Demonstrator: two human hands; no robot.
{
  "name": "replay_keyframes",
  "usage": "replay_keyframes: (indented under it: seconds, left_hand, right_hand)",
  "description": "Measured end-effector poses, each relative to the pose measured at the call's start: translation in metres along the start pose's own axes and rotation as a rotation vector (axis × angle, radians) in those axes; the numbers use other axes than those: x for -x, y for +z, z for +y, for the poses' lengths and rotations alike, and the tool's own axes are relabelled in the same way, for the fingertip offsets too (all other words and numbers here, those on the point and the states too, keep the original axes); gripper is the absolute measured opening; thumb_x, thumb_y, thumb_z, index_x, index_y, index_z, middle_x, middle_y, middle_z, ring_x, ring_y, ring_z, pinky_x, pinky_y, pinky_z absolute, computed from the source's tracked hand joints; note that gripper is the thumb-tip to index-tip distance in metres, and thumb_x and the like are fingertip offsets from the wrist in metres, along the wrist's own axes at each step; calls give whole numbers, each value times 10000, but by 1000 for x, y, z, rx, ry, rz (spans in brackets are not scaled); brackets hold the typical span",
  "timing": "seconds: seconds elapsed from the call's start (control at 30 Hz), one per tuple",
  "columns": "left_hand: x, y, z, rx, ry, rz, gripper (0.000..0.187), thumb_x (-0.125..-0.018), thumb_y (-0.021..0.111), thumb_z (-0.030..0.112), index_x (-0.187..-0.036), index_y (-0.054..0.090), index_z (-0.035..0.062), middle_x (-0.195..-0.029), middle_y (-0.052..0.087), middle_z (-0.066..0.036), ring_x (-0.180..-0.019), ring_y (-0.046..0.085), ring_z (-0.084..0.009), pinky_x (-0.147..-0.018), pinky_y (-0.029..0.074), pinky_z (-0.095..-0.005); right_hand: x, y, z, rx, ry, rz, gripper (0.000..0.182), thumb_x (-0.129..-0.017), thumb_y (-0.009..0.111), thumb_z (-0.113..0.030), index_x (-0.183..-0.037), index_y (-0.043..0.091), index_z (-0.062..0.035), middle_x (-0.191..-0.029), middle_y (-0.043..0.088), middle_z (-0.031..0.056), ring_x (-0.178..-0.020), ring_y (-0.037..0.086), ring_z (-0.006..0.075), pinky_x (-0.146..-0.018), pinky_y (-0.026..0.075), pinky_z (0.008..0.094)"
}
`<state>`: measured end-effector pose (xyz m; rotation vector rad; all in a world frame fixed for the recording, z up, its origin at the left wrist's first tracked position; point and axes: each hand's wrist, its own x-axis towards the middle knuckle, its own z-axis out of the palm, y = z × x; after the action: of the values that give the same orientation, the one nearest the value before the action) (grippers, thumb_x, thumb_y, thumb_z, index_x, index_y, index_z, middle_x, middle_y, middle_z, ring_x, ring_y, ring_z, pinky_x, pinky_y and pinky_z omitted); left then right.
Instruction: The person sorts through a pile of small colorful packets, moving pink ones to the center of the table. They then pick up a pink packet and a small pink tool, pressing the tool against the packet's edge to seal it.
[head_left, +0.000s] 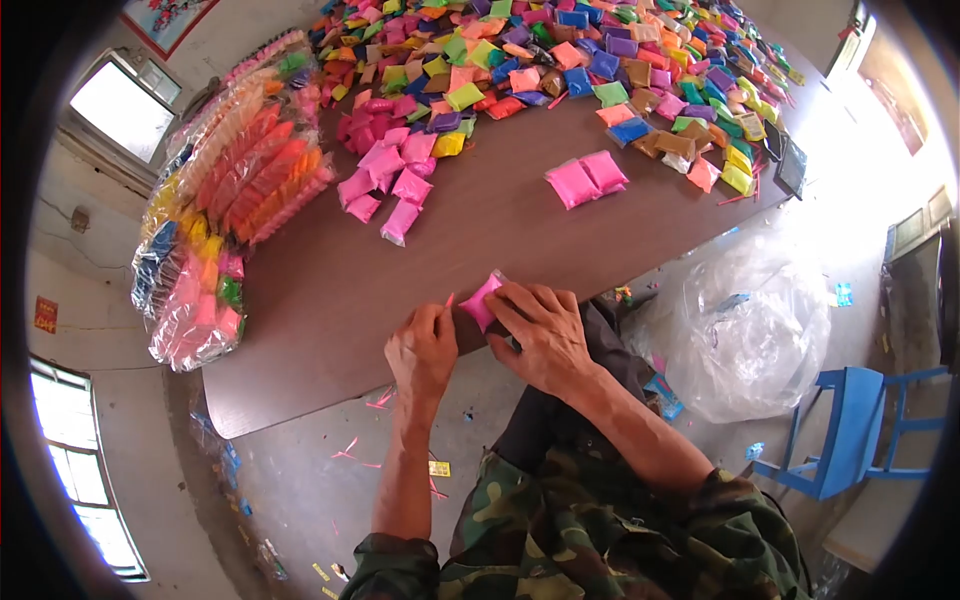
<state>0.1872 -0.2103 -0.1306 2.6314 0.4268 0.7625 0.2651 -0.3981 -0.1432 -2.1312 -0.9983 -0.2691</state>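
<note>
A small pink packet (482, 302) in clear film lies near the front edge of the brown table. My right hand (545, 335) is on its right side, with the fingertips pressed over the packet and the thumb below. Just left of the packet, my left hand (422, 352) is closed in a pinch, and a thin pinkish-red strip (450, 299) sticks up from its fingertips. Further back on the table, a short stack of pink packets (587, 179) sits apart. More loose pink packets (400, 175) are spread to its left.
A big heap of multicoloured packets (560, 50) covers the table's far side. Bagged bundles of packets (245, 180) line the left edge. A large clear plastic bag (750, 330) and a blue chair (845, 430) stand on the floor to the right. Red strips (345, 450) litter the floor.
</note>
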Motion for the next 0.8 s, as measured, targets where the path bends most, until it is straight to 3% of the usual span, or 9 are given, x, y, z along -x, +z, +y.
replay_keyframes:
  seconds: [0.07, 0.17, 0.3, 0.4, 0.5, 0.6, 0.7, 0.8]
  left_hand:
    - [-5, -13, 7, 94, -45, -23, 130, -992, 784, 117, -912, 706, 49, -809, 731, -148, -702, 726, -365, -631, 546, -441]
    - [2, -8, 19, 156, 76, 7, 124, -986, 787, 119, -917, 712, 49, -795, 727, -146, -698, 726, -361, -626, 539, -448]
    - [-12, 1, 4, 16, 32, -19, 110, -970, 796, 118, -922, 733, 42, -781, 725, -145, -683, 724, -347, -633, 543, -441]
    - [-18, -12, 6, 128, -27, -112, 106, -966, 795, 119, -925, 737, 39, -797, 730, -155, -693, 717, -373, -632, 540, -446]
    - [-19, -16, 14, 142, 97, -138, 102, -970, 793, 121, -940, 741, 38, -796, 725, -155, -693, 712, -372, -637, 536, -441]
    - [-28, -15, 5, 113, 37, -217, 96, -976, 789, 129, -946, 746, 48, -799, 721, -153, -705, 711, -373, -650, 539, -431]
    - [-28, -12, -13, 33, 35, -164, 105, -981, 789, 146, -952, 749, 54, -789, 724, -151, -699, 712, -369, -654, 540, -438]
    - [-17, 1, -37, 3, 51, 58, 108, -995, 790, 143, -953, 743, 55, -754, 713, -127, -649, 702, -301, -626, 530, -416]
  right_hand:
    - [-3, -3, 1, 23, -41, 30, 567, -816, 879, -217, -1360, 753, -118, -1415, 670, 57, -1318, 624, 268, -1095, 446, 473]
    - [0, -1, 1, 29, -53, 41, 562, -823, 872, -214, -1365, 751, -127, -1428, 664, 56, -1298, 631, 266, -1079, 454, 474]
    - [0, 0, -1, 41, -44, 24, 537, -834, 865, -212, -1354, 756, -135, -1430, 658, 58, -1297, 632, 265, -1060, 462, 481]
    - [2, -1, -1, 50, -42, 13, 528, -835, 867, -209, -1346, 755, -136, -1423, 652, 57, -1299, 635, 266, -1053, 464, 484]
    - [2, 1, 2, 39, -70, 32, 538, -838, 867, -203, -1357, 744, -137, -1427, 642, 56, -1296, 639, 266, -1049, 464, 484]
    - [2, 1, 1, 36, -58, 15, 535, -841, 864, -198, -1358, 740, -138, -1436, 640, 60, -1292, 641, 271, -1050, 465, 483]
    - [2, 1, 1, 40, -55, 21, 546, -830, 881, -217, -1349, 735, -127, -1422, 649, 59, -1288, 639, 272, -1057, 459, 485]
    - [1, -1, -4, 50, -52, 28, 576, -789, 909, -270, -1312, 719, -127, -1424, 626, 52, -1260, 629, 261, -1036, 444, 472]
